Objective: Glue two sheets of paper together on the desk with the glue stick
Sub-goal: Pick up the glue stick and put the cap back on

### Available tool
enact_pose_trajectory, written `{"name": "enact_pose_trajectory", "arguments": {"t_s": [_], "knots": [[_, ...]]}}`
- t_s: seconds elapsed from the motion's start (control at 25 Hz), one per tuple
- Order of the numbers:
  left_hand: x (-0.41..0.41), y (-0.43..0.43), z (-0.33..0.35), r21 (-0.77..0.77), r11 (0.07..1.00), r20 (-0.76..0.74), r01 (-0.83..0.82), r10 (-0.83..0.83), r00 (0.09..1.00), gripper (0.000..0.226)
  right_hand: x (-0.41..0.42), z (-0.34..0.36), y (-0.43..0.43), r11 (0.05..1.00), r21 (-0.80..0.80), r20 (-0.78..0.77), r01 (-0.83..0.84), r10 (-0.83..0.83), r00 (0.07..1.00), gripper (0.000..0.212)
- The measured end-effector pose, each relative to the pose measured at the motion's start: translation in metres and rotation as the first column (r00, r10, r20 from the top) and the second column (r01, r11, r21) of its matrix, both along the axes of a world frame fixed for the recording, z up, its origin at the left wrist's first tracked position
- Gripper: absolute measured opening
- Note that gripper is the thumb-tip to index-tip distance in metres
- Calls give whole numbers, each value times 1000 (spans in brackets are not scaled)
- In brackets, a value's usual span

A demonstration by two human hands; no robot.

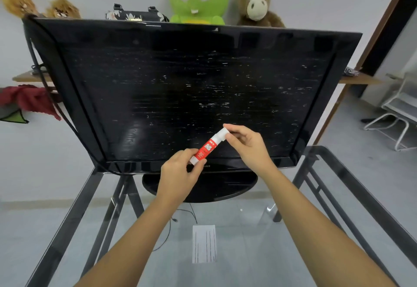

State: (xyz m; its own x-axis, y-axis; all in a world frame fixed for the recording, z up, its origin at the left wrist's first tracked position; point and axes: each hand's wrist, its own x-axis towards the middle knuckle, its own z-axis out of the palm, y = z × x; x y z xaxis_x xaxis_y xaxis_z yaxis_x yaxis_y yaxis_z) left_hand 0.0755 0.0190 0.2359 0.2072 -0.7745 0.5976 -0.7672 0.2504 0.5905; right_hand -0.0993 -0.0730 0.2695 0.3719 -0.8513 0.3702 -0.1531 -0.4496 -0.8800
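Looming behind the glue stick [208, 147], a dark monitor [180, 83].

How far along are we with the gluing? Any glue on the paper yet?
Early. Done: a paper lies on the glass desk; one sheet or two stacked, I cannot tell. In hand: the left hand grips the glue stick by its base, the right hand pinches its cap, apparently still on. Left: uncap, spread glue, press the sheets together.
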Motion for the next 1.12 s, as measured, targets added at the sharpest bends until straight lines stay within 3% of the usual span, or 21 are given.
{"name": "enact_pose_trajectory", "arguments": {"t_s": [0.72,0.8,0.92,1.04,1.12], "knots": [[7,19,4,-19,998,98,54,-52,994,36,6,-7,28,997,69,-36,-16,19,999,28],[6,18,0,-32,998,75,46,-44,996,35,10,-11,33,995,102,18,-11,9,1000,34],[3,13,-10,-31,998,17,48,-48,999,32,19,-28,43,959,283,129,6,-44,991,56],[-4,8,-35,59,993,-4,104,-104,995,34,26,-58,46,915,404,82,14,-51,995,25],[-5,5,-60,208,969,-66,135,-124,990,51,24,-79,43,900,427,46,89,-120,992,19]]}}
